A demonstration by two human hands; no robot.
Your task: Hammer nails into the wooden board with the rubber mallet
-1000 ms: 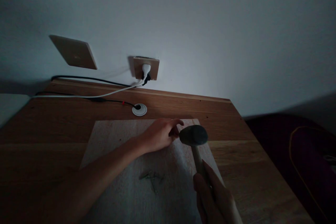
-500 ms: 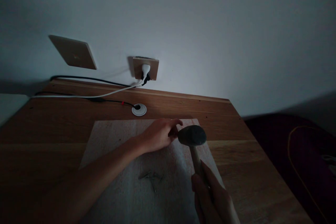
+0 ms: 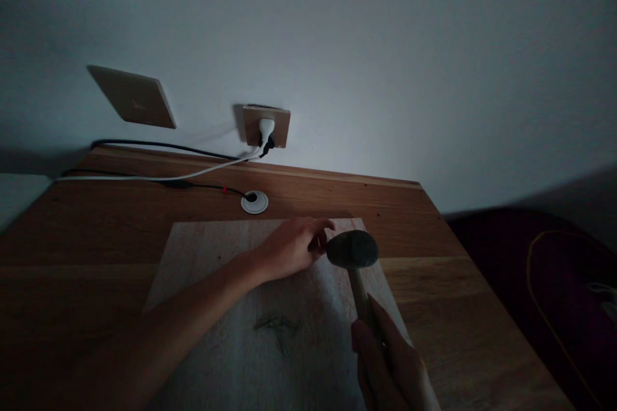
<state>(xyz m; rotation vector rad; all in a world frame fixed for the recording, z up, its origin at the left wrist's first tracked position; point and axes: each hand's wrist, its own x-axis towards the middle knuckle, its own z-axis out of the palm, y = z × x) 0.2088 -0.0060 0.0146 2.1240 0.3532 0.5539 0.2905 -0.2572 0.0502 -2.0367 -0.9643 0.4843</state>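
My right hand is wrapped round the pale handle of a mallet with a thick dark head. The head is raised just right of my left hand. That hand lies over the far part of a pale wooden board, its fingers bent in a pinch and the index finger curved out. What the fingertips hold, if anything, is too dark and partly behind the mallet head. Nearer to me on the board lies a small pile of thin metal pieces that look like nails.
The board rests on a wooden tabletop against a wall. At the back are a socket with plugs, a white cable, a black cable and a round cable grommet. Dark purple fabric is at right.
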